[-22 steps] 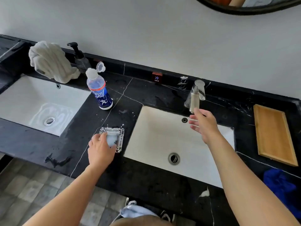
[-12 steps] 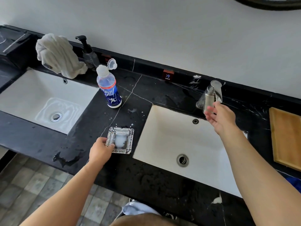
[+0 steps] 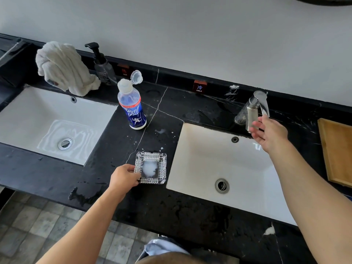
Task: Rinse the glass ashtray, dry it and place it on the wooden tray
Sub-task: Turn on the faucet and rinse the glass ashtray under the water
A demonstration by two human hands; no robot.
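**Glass, marble and brushed metal at the double vanity**

Cut glass here: the ashtray [image 3: 151,168] is clear and ribbed, a milky film on its floor. It sits on the countertop [image 3: 167,111], glossy black stone with thin white veins. Right of the ashtray, a smooth white glazed basin [image 3: 205,159]; behind that, a brushed metal faucet [image 3: 253,109]. Far right, a matt wooden tray [image 3: 337,149]. Behind the ashtray, a clear plastic bottle [image 3: 132,107]; further left, a ribbed white cloth towel [image 3: 64,67].

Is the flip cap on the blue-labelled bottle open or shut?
Open: the bottle stands upright on the counter with its cap hinged back, off the nozzle.
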